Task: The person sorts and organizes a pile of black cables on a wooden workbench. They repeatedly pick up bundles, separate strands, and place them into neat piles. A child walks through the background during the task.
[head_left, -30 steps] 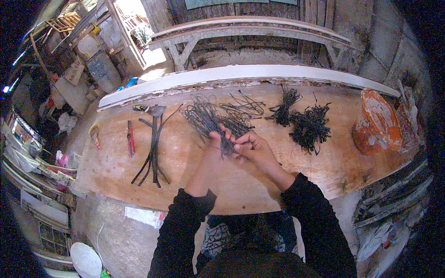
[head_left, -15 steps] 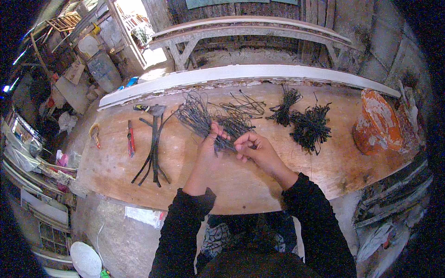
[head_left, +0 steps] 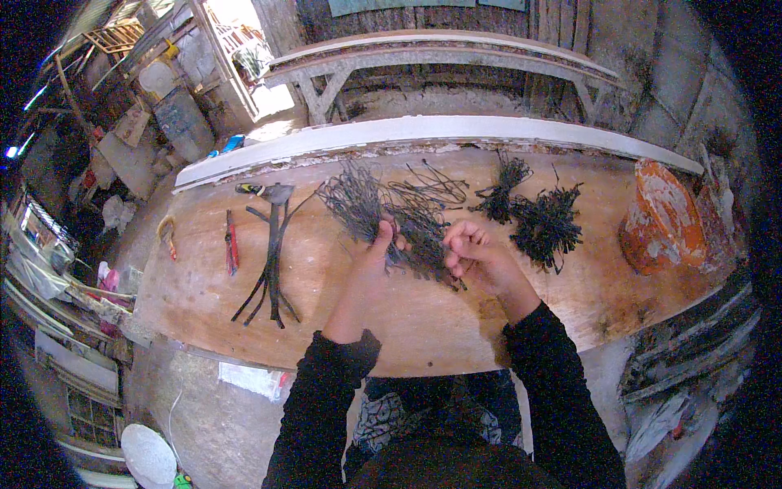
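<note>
My left hand (head_left: pixel 373 253) is closed round a bundle of thin black cord loops (head_left: pixel 350 200), which fan out beyond its thumb. My right hand (head_left: pixel 481 259) is a little to the right, its thumb and fingertips pinched together. Whatever those fingertips pinch is too small to make out. Between and behind the hands lies a heap of dark cord loops (head_left: pixel 419 232) on the wooden tabletop (head_left: pixel 391 326). A few looser loops (head_left: pixel 440 189) spread out behind it.
Two dark tied bunches, one small (head_left: pixel 505 189) and one fuller (head_left: pixel 547 222), lie right of my hands. Left are flat black strips (head_left: pixel 273 265), a scraper (head_left: pixel 275 194) and a red-handled tool (head_left: pixel 233 244). An orange, white-smeared bucket (head_left: pixel 672 220) stands far right. A white beam (head_left: pixel 440 128) edges the back.
My right hand has moved to the right, away from my left hand. The left hand keeps its hold on the cord bundle, nearly in place.
</note>
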Demonstrator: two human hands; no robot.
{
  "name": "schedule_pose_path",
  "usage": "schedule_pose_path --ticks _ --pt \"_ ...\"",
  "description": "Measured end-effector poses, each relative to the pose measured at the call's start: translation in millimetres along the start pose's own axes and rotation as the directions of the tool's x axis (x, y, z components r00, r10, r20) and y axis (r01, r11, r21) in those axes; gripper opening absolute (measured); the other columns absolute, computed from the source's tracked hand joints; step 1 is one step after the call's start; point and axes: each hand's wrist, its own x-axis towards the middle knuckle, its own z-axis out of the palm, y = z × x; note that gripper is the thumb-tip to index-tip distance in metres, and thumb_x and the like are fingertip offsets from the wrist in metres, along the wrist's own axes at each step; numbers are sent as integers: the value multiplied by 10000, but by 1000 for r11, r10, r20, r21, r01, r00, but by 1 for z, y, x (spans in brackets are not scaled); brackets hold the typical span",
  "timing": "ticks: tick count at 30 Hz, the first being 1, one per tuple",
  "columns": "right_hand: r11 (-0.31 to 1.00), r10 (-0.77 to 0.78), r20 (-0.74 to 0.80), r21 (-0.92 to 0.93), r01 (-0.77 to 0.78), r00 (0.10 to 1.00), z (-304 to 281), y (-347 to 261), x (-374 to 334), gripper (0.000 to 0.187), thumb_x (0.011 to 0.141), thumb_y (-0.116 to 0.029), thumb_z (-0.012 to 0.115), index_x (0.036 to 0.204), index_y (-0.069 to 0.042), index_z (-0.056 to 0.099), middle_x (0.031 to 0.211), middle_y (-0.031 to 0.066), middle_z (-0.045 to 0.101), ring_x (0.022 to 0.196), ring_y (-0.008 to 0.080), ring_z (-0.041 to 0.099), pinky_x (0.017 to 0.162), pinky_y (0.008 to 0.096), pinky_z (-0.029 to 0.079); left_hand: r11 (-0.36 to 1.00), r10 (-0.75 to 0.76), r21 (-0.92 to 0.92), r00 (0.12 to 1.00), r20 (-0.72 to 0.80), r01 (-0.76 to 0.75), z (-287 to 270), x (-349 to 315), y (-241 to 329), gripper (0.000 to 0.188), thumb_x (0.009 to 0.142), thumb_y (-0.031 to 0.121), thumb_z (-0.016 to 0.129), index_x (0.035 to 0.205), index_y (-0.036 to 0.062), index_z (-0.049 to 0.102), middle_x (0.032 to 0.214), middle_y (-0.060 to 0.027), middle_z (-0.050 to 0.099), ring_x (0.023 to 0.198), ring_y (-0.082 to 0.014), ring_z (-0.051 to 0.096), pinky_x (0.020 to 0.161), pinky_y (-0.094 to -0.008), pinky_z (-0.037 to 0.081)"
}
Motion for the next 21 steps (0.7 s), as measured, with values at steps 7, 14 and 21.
schedule_pose_path --ticks 7,14,21 --pt "968 -239 -238 24 252 942 -1 3 8 142 794 -139 554 883 -32 523 689 31 561 594 116 548 505 206 440 985 97 135 991 89 -109 -2 3 -4 338 790 197 562 1084 68 455 846 -3 502 682 -101 475 624 -264 438" --pt "877 -317 -215 -437 200 924 2 44 12 101 778 -58 561 864 -15 529 750 40 579 638 87 549 541 206 446 927 124 339 985 120 -158 16 -8 -8 311 770 202 591 1030 49 515 855 8 519 744 -106 500 681 -241 426" --pt "682 -352 -184 -722 116 918 9 40 7 102 757 -133 601 806 -43 594 732 29 598 639 101 545 562 232 427 915 -63 397 997 -48 77 0 -6 -18 327 796 336 545 960 53 540 859 -3 555 734 -106 520 657 -255 419"
